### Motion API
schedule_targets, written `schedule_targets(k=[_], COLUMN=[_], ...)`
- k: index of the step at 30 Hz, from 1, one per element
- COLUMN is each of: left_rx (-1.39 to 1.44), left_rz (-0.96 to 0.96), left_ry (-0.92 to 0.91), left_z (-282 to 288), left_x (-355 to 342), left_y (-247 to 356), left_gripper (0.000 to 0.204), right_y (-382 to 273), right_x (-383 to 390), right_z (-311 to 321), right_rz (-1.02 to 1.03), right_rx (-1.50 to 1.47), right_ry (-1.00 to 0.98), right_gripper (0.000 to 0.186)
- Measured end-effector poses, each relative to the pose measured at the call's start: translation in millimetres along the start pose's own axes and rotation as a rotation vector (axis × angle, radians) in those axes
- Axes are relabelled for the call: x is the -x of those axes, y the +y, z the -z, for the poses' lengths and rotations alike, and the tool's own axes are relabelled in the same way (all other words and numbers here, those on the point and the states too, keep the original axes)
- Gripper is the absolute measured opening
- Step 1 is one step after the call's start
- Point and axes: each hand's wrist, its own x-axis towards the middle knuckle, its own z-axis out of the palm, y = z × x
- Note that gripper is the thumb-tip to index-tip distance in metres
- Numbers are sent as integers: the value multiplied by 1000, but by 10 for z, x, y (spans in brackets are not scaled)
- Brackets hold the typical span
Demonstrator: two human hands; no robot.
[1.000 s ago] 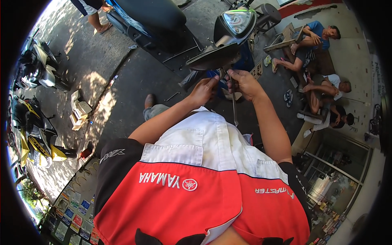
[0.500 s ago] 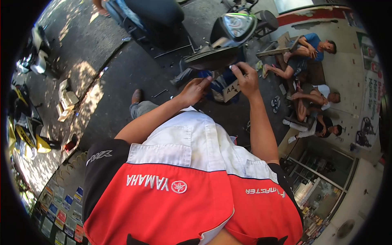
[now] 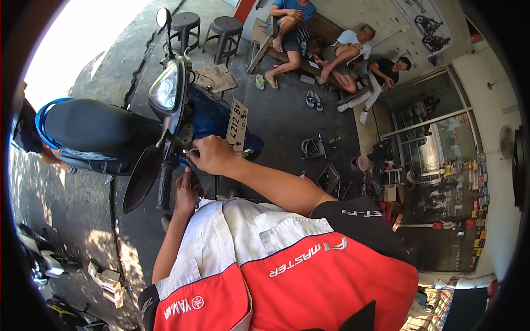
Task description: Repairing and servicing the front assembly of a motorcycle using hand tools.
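Observation:
A blue motorcycle stands in front of me, and both my hands work at the front end of it. My right hand (image 3: 212, 155) is closed, its fingertips pinching at the handlebar area just below the headlight (image 3: 164, 88); what they grip is hidden. My left hand (image 3: 188, 190) is lower and nearer my body, fingers curled and thumb up close to a small blue part; what it holds cannot be made out. A black rubber handgrip (image 3: 164, 186) is left of my left hand, beside a dark mirror (image 3: 139, 179). The number plate (image 3: 237, 128) is just beyond my right hand.
The black seat (image 3: 99, 131) stretches left, with another person's arm (image 3: 54, 157) beside it. Two stools (image 3: 224, 34) and flattened cardboard (image 3: 215, 78) lie beyond. Three people sit on a wooden bench (image 3: 326, 30) at the far right. Metal frames (image 3: 313, 147) stand on the floor.
My view has swung to the right, so the motorcycle now appears further left. My hands, apart near the mirror before, are now close together, the right above the left by the handlebar.

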Motion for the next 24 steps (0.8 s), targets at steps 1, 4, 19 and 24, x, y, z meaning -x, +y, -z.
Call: schedule_targets(k=[1,4,19,24], left_rx=[-41,-41,15,47], left_rz=[0,-24,-21,36], left_ry=[19,20,50,29], left_z=[-1,-3,-77,20], left_x=[-12,-15,36,-10], left_y=[-4,-28,29,-65], left_gripper=[51,52,46,46], right_y=[8,39,121,192], right_x=[0,14,99,35], right_z=[-21,-95,191,67], right_rz=[26,70,-106,-303], right_rx=[-12,-44,-222,-534], right_ry=[11,14,-162,-378], right_gripper=[26,22,34,30])
